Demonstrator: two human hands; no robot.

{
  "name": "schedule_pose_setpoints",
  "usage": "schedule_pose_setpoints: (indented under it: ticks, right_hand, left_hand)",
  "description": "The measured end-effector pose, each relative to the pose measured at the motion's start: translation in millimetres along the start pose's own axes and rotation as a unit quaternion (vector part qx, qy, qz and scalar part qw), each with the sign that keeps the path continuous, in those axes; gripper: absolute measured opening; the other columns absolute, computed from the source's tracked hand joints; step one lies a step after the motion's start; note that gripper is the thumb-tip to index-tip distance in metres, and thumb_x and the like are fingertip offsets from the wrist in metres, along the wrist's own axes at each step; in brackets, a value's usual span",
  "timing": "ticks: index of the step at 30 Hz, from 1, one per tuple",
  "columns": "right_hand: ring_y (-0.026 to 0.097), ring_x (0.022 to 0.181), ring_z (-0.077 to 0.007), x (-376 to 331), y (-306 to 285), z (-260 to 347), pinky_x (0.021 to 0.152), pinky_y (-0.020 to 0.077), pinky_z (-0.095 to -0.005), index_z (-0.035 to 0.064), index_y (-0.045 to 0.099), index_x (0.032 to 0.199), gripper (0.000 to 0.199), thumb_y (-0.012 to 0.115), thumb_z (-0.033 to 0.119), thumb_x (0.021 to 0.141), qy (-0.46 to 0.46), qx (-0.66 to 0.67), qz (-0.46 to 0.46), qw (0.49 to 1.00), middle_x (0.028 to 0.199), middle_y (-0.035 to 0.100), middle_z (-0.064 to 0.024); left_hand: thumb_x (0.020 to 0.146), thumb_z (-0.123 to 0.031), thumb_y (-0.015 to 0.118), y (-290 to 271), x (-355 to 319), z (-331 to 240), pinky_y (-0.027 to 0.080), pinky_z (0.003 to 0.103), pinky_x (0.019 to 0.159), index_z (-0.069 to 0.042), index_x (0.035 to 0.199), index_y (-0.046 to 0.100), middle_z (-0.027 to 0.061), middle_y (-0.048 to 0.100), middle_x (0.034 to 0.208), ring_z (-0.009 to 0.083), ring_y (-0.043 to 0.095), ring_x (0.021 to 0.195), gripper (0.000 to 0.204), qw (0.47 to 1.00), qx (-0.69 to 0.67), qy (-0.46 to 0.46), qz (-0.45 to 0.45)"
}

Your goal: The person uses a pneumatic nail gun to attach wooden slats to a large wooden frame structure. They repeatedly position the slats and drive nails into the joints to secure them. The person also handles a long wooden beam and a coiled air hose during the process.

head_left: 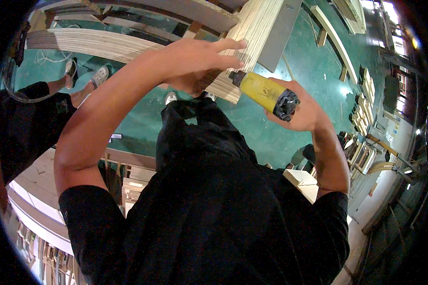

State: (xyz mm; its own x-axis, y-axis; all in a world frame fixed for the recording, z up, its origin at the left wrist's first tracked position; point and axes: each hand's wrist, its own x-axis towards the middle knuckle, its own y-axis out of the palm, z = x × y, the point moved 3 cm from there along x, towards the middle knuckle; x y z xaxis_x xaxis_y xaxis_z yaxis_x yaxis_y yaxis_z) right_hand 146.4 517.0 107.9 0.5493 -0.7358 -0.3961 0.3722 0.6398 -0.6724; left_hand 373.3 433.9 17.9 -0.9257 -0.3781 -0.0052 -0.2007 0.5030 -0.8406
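Observation:
My right hand [302,107] is closed around a yellow drill-like power tool [264,92], with black wrapping on its rear end and a dark front tip. That tip points left, at the striped edges of a stack of pale wooden boards [257,31]. My left hand [192,59] reaches across to the same stack, with two fingers stretched out and their tips at the boards. The rest of its fingers are bent in shadow below, and I cannot see whether they hold anything. A small gap separates those fingertips from the tool.
A long layered wooden beam [92,40] runs left from the stack. On the left stands another person in dark clothes [28,118], feet near a loose pale hose [52,57]. A grey panel [280,33] adjoins the stack. Timber strips [335,40] lie on the green floor [314,66].

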Motion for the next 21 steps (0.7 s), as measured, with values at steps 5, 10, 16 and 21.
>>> schedule_pose_setpoints:
  ticks: [5, 10, 16, 21]
  right_hand:
    - [0.068, 0.091, -0.0256, -2.4, -0.6, -12.9, 0.085, 0.0515, -0.0355, 0.0053, 0.055, 0.127, 0.064, 0.083, 0.013, 0.07, -0.035, 0.018, -0.015, 0.999, 0.101, 0.068, -0.01]
    - [0.067, 0.089, -0.0233, -28.0, -6.7, -60.5, 0.08, 0.0489, -0.033, 0.0049, 0.056, 0.122, 0.055, 0.077, 0.014, 0.072, -0.055, 0.16, 0.051, 0.984, 0.097, 0.067, -0.009]
    - [0.068, 0.088, -0.03, -130.1, 27.2, -227.6, 0.077, 0.0515, -0.0396, 0.0115, 0.054, 0.126, 0.059, 0.076, 0.015, 0.071, 0.091, 0.182, 0.04, 0.978, 0.093, 0.068, -0.0134]
    - [0.068, 0.092, -0.0324, -189.4, 30.7, -370.5, 0.078, 0.0517, -0.0402, 0.0118, 0.057, 0.125, 0.058, 0.08, 0.017, 0.071, 0.128, 0.147, -0.029, 0.98, 0.099, 0.07, -0.0172]
  left_hand:
    - [0.062, -0.015, 0.082, -3.8, 4.2, -2.3, 0.057, 0.049, 0.088, -0.027, 0.143, 0.046, 0.0031, 0.029, 0.16, 0.038, 0.059, 0.12, 0.09, 0.999, 0.031, 0.018, -0.018]
    - [0.061, -0.015, 0.085, -18.8, 11.5, -21.2, 0.049, 0.046, 0.1, -0.018, 0.14, 0.052, 0.0073, 0.03, 0.16, 0.0375, 0.054, 0.125, 0.086, 0.998, -0.053, -0.032, 0.026]
    - [0.067, -0.003, 0.08, -5.4, 39.2, -26.9, 0.045, 0.044, 0.105, -0.012, 0.14, 0.05, 0.0162, 0.035, 0.153, 0.0383, 0.046, 0.133, 0.08, 0.982, -0.114, -0.137, -0.065]
    - [0.057, -0.012, 0.089, -45.6, 66.8, -46.7, 0.041, 0.046, 0.109, -0.008, 0.149, 0.038, 0.0211, 0.042, 0.148, 0.0388, 0.041, 0.137, 0.105, 0.803, -0.274, -0.528, -0.038]
